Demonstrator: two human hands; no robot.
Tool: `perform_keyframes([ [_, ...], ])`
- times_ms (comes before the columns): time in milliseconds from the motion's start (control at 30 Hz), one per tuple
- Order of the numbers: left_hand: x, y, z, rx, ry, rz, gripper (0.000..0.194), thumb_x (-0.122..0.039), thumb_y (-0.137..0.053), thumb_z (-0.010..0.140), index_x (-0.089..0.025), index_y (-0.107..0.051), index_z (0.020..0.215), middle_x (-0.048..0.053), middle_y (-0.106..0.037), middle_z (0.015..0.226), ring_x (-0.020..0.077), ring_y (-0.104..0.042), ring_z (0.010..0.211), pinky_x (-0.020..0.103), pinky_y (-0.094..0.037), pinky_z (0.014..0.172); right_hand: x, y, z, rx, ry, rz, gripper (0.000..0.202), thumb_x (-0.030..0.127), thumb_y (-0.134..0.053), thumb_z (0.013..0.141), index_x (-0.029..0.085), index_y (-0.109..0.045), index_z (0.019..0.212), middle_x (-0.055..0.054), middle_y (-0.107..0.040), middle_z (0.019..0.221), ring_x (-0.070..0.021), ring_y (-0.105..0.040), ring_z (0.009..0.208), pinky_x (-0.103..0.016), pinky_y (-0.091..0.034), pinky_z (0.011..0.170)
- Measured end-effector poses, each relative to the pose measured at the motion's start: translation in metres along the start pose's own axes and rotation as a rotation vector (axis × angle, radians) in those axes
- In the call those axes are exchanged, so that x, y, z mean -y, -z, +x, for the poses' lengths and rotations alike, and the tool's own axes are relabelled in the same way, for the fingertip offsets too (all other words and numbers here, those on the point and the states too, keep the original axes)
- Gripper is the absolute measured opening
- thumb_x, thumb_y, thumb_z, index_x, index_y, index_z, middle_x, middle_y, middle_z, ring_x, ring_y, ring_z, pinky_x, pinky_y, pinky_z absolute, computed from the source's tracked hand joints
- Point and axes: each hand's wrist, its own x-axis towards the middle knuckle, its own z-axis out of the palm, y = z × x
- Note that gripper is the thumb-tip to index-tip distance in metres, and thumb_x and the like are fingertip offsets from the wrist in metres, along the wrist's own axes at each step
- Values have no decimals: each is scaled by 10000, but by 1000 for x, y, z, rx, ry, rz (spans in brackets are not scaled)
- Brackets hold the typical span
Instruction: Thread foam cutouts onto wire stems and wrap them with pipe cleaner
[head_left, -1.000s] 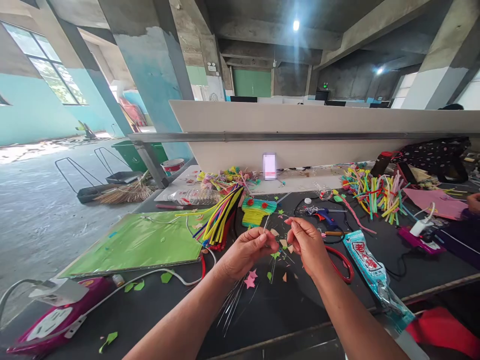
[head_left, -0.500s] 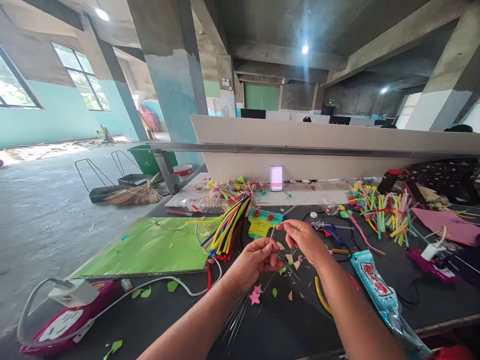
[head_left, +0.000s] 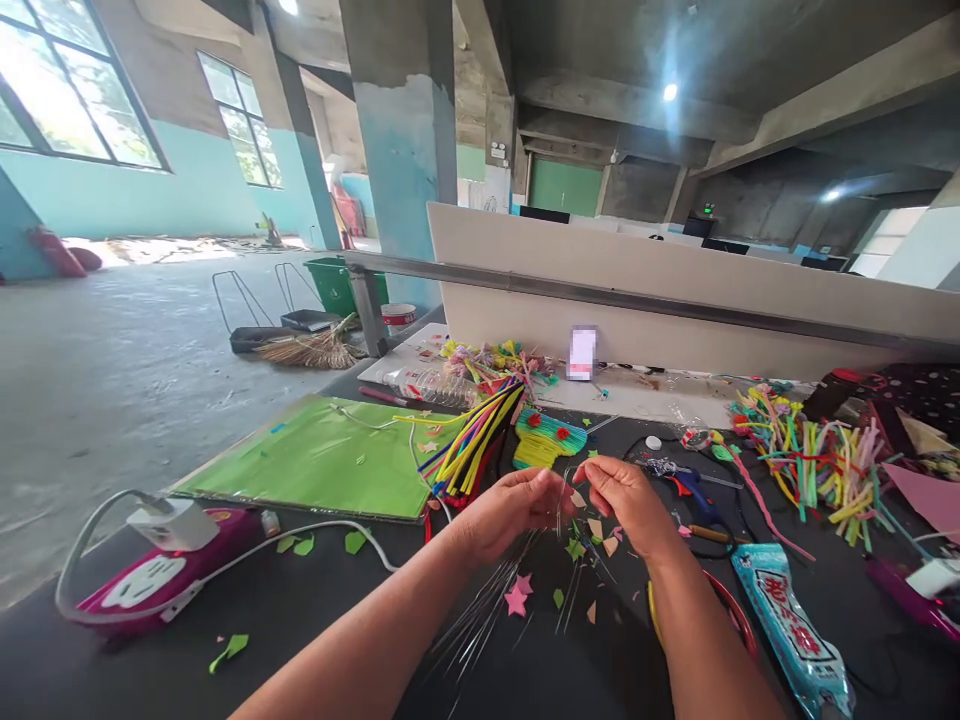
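My left hand (head_left: pixel 521 510) is closed in a pinch on some thin metal wires (head_left: pixel 564 505), which stand up and bend over at the top. My right hand (head_left: pixel 616 497) is just right of it, thumb and fingers pinched at the bent end of the wires. Below my hands, a spread of loose straight wires (head_left: pixel 484 610) lies on the black tabletop beside pink paper stars (head_left: pixel 517 597). Behind them is a yellow and turquoise pipe-cleaner piece (head_left: pixel 547 440) with two red spots. To its left rests a bundle of colourful pipe cleaners (head_left: pixel 476 445).
A green sheet pack (head_left: pixel 315 460) and a purple power strip (head_left: pixel 161 575) lie on the left. On the right are a blue glue gun (head_left: pixel 697 495), a turquoise packet (head_left: pixel 791 620) and a heap of pipe cleaners (head_left: pixel 817 455). A phone (head_left: pixel 582 354) stands against the white partition (head_left: pixel 637 260).
The view has turned left and tilted. My right hand has lowered beside my left, its fingers now at the wires, whose upper ends are bent over in a loop.
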Motion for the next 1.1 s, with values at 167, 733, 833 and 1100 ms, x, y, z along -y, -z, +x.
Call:
perform_keyframes([
  [167, 0, -2, 0, 27, 68, -14, 320, -405, -561, 828, -92, -621, 802, 86, -618, 673, 97, -539, 576, 182, -358, 510, 0, -3, -6, 71, -1, -80, 331, 456, -440, 882, 189, -620, 803, 53, -370, 499, -97, -317, 468, -232, -239, 476],
  [733, -4, 4, -2, 164, 169, -105, 152, -276, -551, 825, -127, -543, 793, 57, -631, 611, 94, -517, 351, 140, -246, 280, 5, -9, -10, 182, -30, 58, 350, 479, -498, 851, 167, -604, 734, 53, -330, 537, -84, -278, 492, -220, -207, 459],
  [833, -7, 5, -2, 142, 150, -94, 195, -315, -517, 851, -125, -551, 825, 31, -603, 567, 81, -486, 319, 147, -276, 280, 5, -10, -10, 169, -4, 60, 365, 499, -485, 856, 172, -621, 767, 45, -382, 523, -88, -309, 492, -217, -225, 463],
  [1100, -15, 26, 2, 20, 59, -65, 180, -307, -572, 806, -133, -533, 787, 7, -583, 528, 52, -409, 282, 136, -240, 271, 2, -6, -8, 120, -147, 385, 397, 507, -437, 866, 149, -607, 848, -33, -625, 657, -44, -231, 380, -206, -132, 408],
])
